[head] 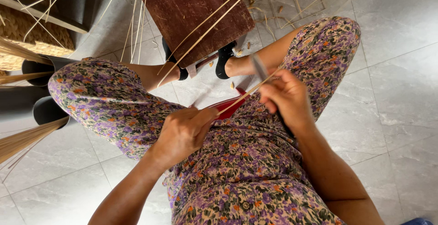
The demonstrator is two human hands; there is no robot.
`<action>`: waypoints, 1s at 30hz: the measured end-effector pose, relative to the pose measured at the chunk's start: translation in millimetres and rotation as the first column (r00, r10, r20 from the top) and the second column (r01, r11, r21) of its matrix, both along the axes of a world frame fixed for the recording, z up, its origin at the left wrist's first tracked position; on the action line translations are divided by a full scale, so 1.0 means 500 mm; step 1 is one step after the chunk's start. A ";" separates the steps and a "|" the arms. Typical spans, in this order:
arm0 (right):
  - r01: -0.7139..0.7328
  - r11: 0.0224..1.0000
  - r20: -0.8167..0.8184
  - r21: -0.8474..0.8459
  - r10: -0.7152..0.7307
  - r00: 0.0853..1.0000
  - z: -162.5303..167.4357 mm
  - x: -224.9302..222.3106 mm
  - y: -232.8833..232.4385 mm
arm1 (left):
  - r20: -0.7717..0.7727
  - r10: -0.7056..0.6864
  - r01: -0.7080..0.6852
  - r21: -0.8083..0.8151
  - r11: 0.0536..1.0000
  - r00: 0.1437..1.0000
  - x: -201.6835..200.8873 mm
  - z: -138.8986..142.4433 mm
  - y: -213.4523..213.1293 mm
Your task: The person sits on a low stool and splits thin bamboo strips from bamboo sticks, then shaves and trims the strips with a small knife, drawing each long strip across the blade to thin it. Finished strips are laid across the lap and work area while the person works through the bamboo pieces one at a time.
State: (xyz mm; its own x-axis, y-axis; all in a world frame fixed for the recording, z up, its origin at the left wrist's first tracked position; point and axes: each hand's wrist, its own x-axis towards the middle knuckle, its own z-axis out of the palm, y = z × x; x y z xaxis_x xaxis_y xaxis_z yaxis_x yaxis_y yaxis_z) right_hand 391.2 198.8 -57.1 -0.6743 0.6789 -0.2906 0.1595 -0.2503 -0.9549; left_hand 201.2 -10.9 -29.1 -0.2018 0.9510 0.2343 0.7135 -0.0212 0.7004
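Floral cloth fills the bottom of the head view: a soft dress printed with small purple, orange and green flowers, stretched over both knees of the seated person.

Just above the lap, the left hand is curled into a loose fist, its fingers pinched tight on the near end of a thin, pale cane strip. That strip is flat, stiff and straw-coloured, and it runs up and to the right to the right hand. The right hand's fingers are closed around the handle of a knife, whose narrow grey blade points upward and looks blurred; the blade meets the strip just beside the knuckles. A glossy red object shows under the strip between the two hands; what it is cannot be told.

Beyond the knees stands a dark brown wooden board, square and scuffed, with two long strips lying slanted across it. Black sandals rest against its lower edge. The floor is smooth grey tile with scattered shavings. At the left edge, black tubes hold bundles of thin straw sticks, near a woven basket.
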 end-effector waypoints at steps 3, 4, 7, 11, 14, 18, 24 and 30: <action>0.106 0.994 0.004 0.037 -0.106 0.994 0.004 0.029 0.046 | 0.032 0.001 -0.002 0.038 0.999 0.999 -0.010 0.008 -0.050; 0.112 0.993 -0.015 0.030 -0.112 0.994 0.007 0.038 0.057 | 0.044 0.002 -0.004 0.058 0.998 0.999 -0.015 0.009 -0.064; 0.128 0.991 -0.036 0.040 -0.126 0.991 0.008 0.055 0.069 | 0.035 0.000 0.001 -0.007 1.000 0.999 -0.032 0.018 -0.106; 0.049 0.998 -0.025 0.036 -0.049 0.998 0.004 0.050 0.045 | 0.061 0.055 -0.044 -0.173 0.984 0.997 -0.052 0.043 -0.136; 0.042 0.996 -0.059 0.085 -0.037 0.998 0.004 0.034 0.020 | 0.057 0.060 -0.034 -0.382 0.924 0.997 -0.071 0.071 -0.138; 0.001 0.994 -0.011 0.111 0.001 1.000 0.018 0.013 -0.009 | 0.049 -0.046 0.055 -0.223 0.973 0.998 -0.055 0.091 -0.108; -0.111 0.982 0.096 0.152 0.097 0.991 0.032 -0.013 -0.052 | 0.185 -0.139 0.188 -0.282 0.941 0.973 -0.008 0.047 0.018; -0.136 0.988 0.066 0.076 0.131 0.989 0.025 -0.005 -0.037 | 0.252 -0.103 0.147 -0.165 0.975 0.962 0.028 0.006 0.076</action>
State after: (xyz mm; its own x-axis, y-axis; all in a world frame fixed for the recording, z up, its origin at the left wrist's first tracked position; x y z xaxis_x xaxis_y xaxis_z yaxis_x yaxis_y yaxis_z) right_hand 388.8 180.5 -44.7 -0.7435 0.6064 -0.2818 0.2445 -0.1456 -0.9586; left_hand 215.1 26.9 -26.0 -0.1077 0.9941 0.0160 0.5230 0.0430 0.8513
